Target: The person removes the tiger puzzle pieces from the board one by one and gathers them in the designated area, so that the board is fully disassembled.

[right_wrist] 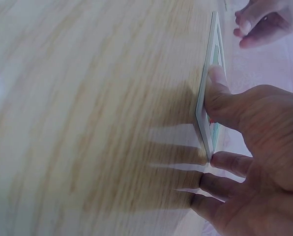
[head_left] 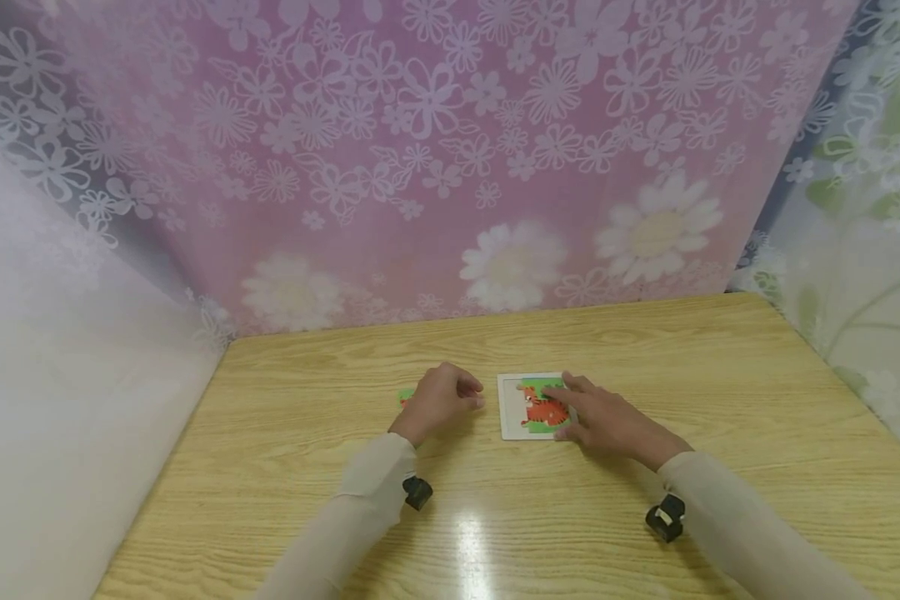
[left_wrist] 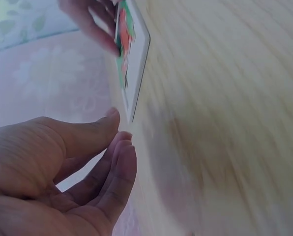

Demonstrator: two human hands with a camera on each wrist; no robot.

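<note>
A square white-framed puzzle board (head_left: 512, 421) lies on the table, an orange striped animal picture (head_left: 544, 412) on green filling its right part; the left strip of its recess is bare white. My right hand (head_left: 607, 421) rests over the board's right side, fingers spread. In the right wrist view its thumb (right_wrist: 219, 96) lies across the near rim, and its other fingertips reach past the corner. My left hand (head_left: 442, 400) hovers left of the board, holding nothing, thumb and fingertips slightly apart. Behind it a green and red puzzle piece (head_left: 405, 397) shows, mostly hidden.
The wood-grain table (head_left: 330, 367) extends around the board. A pink flowered curtain (head_left: 420, 167) stands along its back edge, with pale cloth (head_left: 82, 350) on the left and a leaf-patterned one (head_left: 870, 275) on the right. Each wrist wears a small black camera mount (head_left: 417, 492).
</note>
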